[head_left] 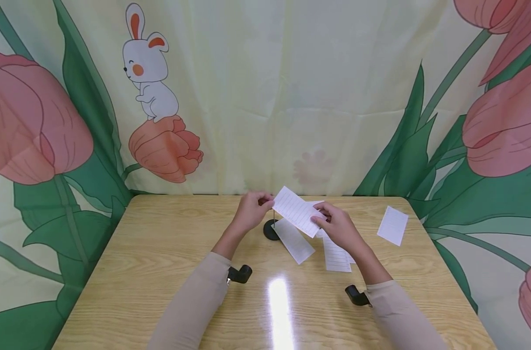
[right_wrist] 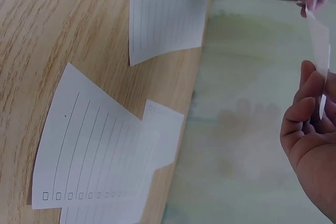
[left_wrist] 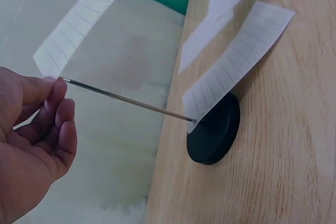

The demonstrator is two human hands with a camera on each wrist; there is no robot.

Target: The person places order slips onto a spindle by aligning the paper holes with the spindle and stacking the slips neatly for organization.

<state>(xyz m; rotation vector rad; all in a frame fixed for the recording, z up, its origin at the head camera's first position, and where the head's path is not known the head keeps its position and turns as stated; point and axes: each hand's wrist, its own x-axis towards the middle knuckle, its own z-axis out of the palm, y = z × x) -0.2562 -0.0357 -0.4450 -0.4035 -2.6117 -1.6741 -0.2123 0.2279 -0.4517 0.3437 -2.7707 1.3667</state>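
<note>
wood-grain table (head_left: pixel 147 253) | pale curtain (head_left: pixel 335 87) behind | printed white rabbit (head_left: pixel 158 99) | printed pink tulips (head_left: pixel 38 121)

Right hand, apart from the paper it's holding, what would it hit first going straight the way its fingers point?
Probably the left hand, at the other end of the paper, though the spike beside that hand could come first; depth is unclear.

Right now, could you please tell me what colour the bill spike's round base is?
The round base is black; the left wrist view shows it best.
</note>
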